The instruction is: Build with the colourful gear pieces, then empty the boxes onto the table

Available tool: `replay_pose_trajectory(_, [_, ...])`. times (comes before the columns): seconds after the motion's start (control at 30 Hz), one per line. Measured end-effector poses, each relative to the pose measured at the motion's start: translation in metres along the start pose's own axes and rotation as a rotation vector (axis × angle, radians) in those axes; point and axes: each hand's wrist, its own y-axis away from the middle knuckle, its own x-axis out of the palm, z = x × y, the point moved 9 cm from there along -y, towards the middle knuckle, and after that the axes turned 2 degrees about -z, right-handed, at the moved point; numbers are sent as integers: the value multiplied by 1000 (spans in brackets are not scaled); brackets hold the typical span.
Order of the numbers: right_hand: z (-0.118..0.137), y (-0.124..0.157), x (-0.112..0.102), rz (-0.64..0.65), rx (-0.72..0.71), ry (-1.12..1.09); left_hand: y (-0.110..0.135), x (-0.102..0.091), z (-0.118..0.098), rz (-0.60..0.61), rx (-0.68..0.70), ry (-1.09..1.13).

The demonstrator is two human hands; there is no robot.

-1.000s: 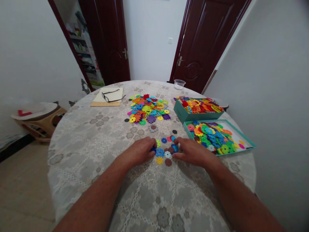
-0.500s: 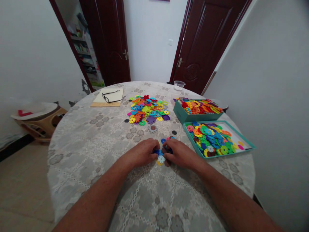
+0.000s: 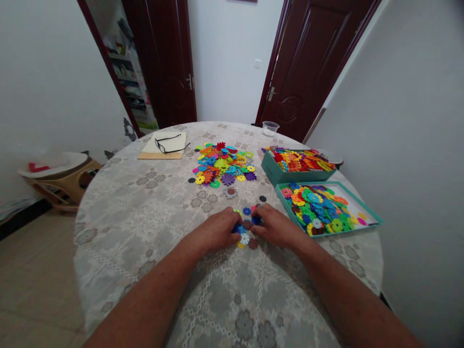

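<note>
Both hands rest on a round table covered with a lace cloth (image 3: 145, 212). My left hand (image 3: 217, 231) and my right hand (image 3: 277, 226) have their fingers curled round a small cluster of flat plastic gear-shaped discs (image 3: 245, 231) lying between them. The left fingertips pinch a blue disc (image 3: 237, 228). The right fingertips pinch another blue disc (image 3: 256, 220). White, yellow and brown discs lie just below the fingertips.
A heap of coloured discs (image 3: 223, 165) lies at the table's middle. A teal box (image 3: 270, 170) full of discs and its teal lid (image 3: 366, 227) holding more stand at the right. Glasses (image 3: 169, 143) lie on a pad at the back left, a clear cup (image 3: 270, 127) at the back.
My hands have drawn closer together, gathering the loose discs between them into a tighter cluster. The right hand has slid left.
</note>
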Motion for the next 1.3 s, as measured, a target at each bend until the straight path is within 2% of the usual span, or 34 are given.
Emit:
replay_pose_trajectory(0.13, [-6,-1,0,37,28,-2,1,-1,-4,-10,3,-4])
replay_pose_trajectory(0.4, [-20,6,-3,187,-19,-46,4,-3,-12,0,-8,29])
replay_pose_trajectory(0.53, [-23,9,-7,210,-35,-69,3,-1,-11,16,12,39])
replay_pose_trajectory(0.73, [-25,-2,-3,142,5,-115,3,-2,-10,23,19,79])
replay_pose_trajectory(0.9, [-19,-6,-2,68,-66,-74,4,1,-8,49,41,82])
replay_pose_trajectory(1.1, [-22,-4,2,101,-43,-44,3,2,-7,62,13,38])
replay_pose_trajectory(1.3, [-19,-4,-3,75,-14,-65,4,-3,-10,79,-48,37])
